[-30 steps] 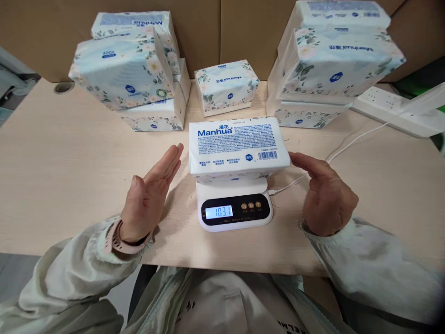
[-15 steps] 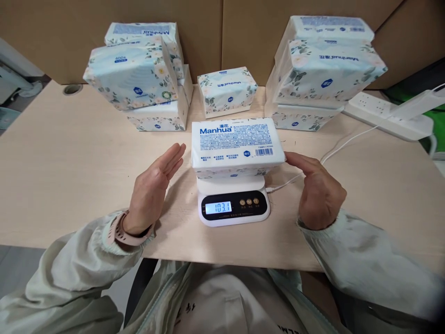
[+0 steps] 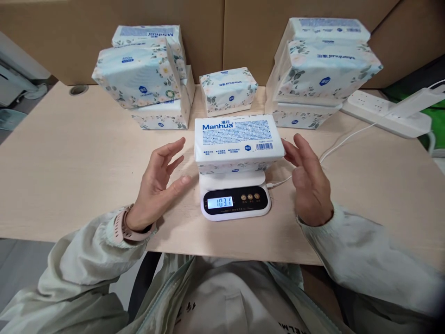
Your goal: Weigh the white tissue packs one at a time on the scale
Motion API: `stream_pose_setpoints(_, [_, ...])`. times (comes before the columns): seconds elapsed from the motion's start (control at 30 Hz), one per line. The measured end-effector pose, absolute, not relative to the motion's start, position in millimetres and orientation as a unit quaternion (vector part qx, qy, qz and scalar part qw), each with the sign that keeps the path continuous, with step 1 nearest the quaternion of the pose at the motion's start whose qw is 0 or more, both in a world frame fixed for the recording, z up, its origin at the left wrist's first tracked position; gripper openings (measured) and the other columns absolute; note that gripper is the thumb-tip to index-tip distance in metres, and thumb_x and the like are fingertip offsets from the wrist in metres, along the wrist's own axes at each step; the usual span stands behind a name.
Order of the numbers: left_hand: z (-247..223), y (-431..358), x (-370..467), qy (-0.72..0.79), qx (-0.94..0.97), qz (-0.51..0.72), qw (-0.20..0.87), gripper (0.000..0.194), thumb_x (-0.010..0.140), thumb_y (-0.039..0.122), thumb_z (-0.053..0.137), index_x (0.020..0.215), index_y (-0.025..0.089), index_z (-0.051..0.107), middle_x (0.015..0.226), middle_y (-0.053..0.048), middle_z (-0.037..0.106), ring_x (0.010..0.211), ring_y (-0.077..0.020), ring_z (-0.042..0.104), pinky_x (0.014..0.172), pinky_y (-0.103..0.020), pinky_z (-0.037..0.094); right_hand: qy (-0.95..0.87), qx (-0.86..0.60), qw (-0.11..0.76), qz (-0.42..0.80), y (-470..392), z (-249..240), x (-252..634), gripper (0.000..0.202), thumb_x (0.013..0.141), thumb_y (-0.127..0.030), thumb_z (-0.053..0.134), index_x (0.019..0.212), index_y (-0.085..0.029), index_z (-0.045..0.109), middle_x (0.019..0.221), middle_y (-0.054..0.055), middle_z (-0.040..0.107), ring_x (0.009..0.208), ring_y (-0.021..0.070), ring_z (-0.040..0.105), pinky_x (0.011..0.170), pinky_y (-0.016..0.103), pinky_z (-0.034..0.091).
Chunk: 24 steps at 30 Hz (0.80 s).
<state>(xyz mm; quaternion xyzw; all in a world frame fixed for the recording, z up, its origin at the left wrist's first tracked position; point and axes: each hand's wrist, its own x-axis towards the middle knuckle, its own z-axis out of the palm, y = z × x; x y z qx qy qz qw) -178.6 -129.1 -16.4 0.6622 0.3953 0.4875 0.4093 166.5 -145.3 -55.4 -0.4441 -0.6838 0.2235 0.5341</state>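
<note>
A white and blue Manhua tissue pack (image 3: 239, 139) lies on a white digital scale (image 3: 236, 215), whose lit display reads 103.1. To the left of the pack is my left hand (image 3: 156, 185), its fingers apart and holding nothing, with a gap between it and the pack. My right hand (image 3: 310, 183) is at the pack's right end, fingers spread and empty; whether a fingertip touches the pack I cannot tell.
Tissue packs are stacked at the back left (image 3: 137, 76) and back right (image 3: 327, 76), with a single pack (image 3: 229, 93) between them. A power strip (image 3: 382, 113) lies at the right, a white cable (image 3: 339, 144) running towards the scale. Cardboard (image 3: 139, 11) stands behind.
The thumb of my left hand has spread away from its fingers. My right hand has turned and its fingers have opened beside the pack. The view has shifted slightly.
</note>
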Motion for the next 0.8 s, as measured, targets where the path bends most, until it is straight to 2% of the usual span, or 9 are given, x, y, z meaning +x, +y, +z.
stream_pose_setpoints(0.1, [-16.0,-120.8,-174.5,0.384,0.676,0.478,0.409,0.064,0.088,0.043,0.091,0.143,0.032,0.061,0.166,-0.009,0.055,0.161,-0.0369,0.045,0.134,-0.067,0.038,-0.713,-0.433,0.49,0.254,-143.9,-54.7,165.0,0.07,0.111,-0.051,0.053,0.175,-0.044,0.025,0.176,0.001,0.048,0.163,0.0285,0.048,0.135,0.062,0.04])
stream_pose_setpoints(0.23, [-10.7,-99.9,-161.2,0.359,0.676,0.473,0.436,0.059,0.082,0.044,0.095,0.13,0.027,0.065,0.145,-0.011,0.068,0.141,-0.0371,0.064,0.126,-0.067,0.049,-0.736,-0.425,0.461,0.257,-141.0,-45.1,153.9,0.075,0.111,-0.055,0.052,0.176,-0.042,0.019,0.182,0.0,0.038,0.168,0.0283,0.04,0.138,0.06,0.035])
stream_pose_setpoints(0.3, [-6.1,-84.3,-153.9,0.35,0.664,0.484,0.449,0.059,0.079,0.045,0.098,0.124,0.026,0.064,0.14,-0.011,0.069,0.139,-0.0375,0.065,0.12,-0.066,0.055,-0.734,-0.437,0.452,0.257,-132.5,-37.0,147.4,0.076,0.11,-0.058,0.052,0.177,-0.04,0.02,0.182,0.001,0.038,0.167,0.0291,0.04,0.138,0.06,0.035])
stream_pose_setpoints(0.47, [1.4,-33.5,-141.8,0.333,0.644,0.534,0.435,0.057,0.079,0.052,0.097,0.117,0.027,0.062,0.144,-0.011,0.067,0.154,-0.0388,0.053,0.124,-0.061,0.051,-0.733,-0.441,0.472,0.214,-72.1,-16.7,140.7,0.08,0.105,-0.076,0.046,0.174,-0.039,0.03,0.178,0.001,0.045,0.165,0.0297,0.043,0.138,0.056,0.035])
stream_pose_setpoints(0.57, [-5.8,-6.2,-138.1,0.341,0.656,0.541,0.402,0.061,0.081,0.061,0.093,0.12,0.027,0.06,0.144,-0.012,0.066,0.151,-0.037,0.056,0.12,-0.057,0.055,-0.751,-0.445,0.454,0.178,-29.0,-16.2,141.7,0.084,0.104,-0.083,0.034,0.174,-0.037,0.029,0.175,0.003,0.049,0.163,0.0314,0.044,0.134,0.056,0.039])
stream_pose_setpoints(0.7, [-28.9,14.6,-136.1,0.366,0.673,0.534,0.359,0.062,0.085,0.068,0.086,0.119,0.025,0.056,0.138,-0.015,0.068,0.132,-0.0327,0.069,0.108,-0.05,0.062,-0.753,-0.491,0.406,0.164,3.5,-33.1,140.6,0.088,0.106,-0.08,0.02,0.175,-0.026,0.03,0.165,0.013,0.059,0.151,0.0354,0.058,0.123,0.055,0.05])
stream_pose_setpoints(0.8, [-44.7,23.4,-135.5,0.386,0.673,0.53,0.341,0.058,0.087,0.062,0.087,0.118,0.025,0.055,0.132,-0.015,0.07,0.121,-0.0298,0.073,0.102,-0.048,0.065,-0.75,-0.515,0.386,0.152,12.0,-47.9,138.1,0.08,0.111,-0.069,0.021,0.174,-0.02,0.033,0.143,0.015,0.074,0.125,0.0333,0.072,0.108,0.051,0.059])
